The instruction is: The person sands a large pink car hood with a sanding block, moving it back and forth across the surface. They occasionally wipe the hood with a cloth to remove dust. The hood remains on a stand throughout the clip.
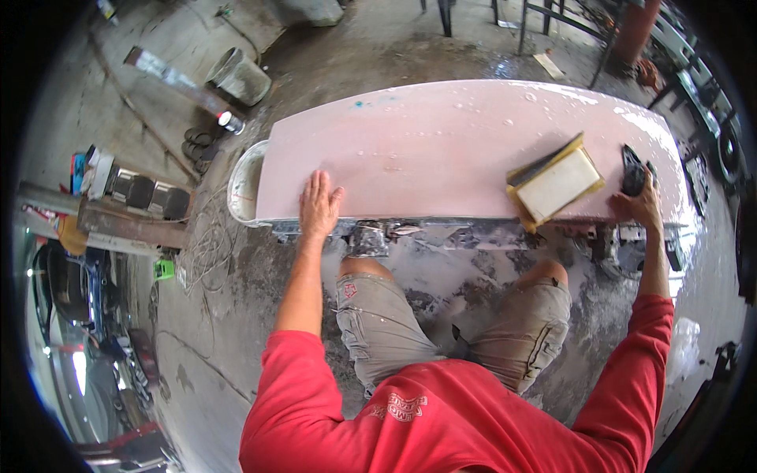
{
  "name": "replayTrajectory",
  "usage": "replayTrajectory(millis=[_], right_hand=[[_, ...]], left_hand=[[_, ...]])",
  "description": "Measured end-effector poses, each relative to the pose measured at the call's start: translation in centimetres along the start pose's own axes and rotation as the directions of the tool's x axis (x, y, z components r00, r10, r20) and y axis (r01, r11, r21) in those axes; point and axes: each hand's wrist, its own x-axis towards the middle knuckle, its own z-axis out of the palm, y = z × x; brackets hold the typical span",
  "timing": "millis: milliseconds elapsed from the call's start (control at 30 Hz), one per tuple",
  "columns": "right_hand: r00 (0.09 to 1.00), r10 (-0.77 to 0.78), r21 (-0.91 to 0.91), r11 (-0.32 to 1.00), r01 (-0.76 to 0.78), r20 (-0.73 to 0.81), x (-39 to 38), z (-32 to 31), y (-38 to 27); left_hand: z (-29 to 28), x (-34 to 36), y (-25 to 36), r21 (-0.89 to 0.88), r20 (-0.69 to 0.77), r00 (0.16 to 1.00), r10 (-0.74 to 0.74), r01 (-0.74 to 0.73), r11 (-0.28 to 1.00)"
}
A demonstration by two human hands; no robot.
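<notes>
A wet, pale pink vehicle panel (426, 158) lies flat in front of my knees, with water drops and a few small blue marks on it. My left hand (319, 205) rests flat near its left front edge, fingers stretched out and holding nothing. At the right end, my right hand (643, 203) curls round a small black object (632, 170) on the panel; its kind cannot be made out. Between my hands, nearer the right one, lies a pale sanding block (558, 186) with yellow-brown sandpaper (582, 145) folded round it, touched by neither hand.
A white bucket (243, 185) stands under the panel's left end. Behind it are a grey bucket (239, 76), a spray can (231, 122) and a pair of sandals (199, 145). Dark stool legs (446, 17) stand beyond the panel. A cable (206, 361) crosses the wet floor at left.
</notes>
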Motion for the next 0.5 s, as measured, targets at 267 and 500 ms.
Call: replayTrajectory(millis=[267,500], right_hand=[[0.999,0.047,-0.063,0.997,-0.047,-0.007,-0.7,-1.1,-1.6],[0.999,0.027,0.128,0.991,-0.029,0.016,0.0,0.1,0.1]], left_hand=[[-4.8,-1.0,37.8,-0.470,-0.224,0.842,0.491,-0.535,0.702],[-3.6,-2.8,49.3,-0.349,-0.141,0.890,0.435,-0.455,0.819]])
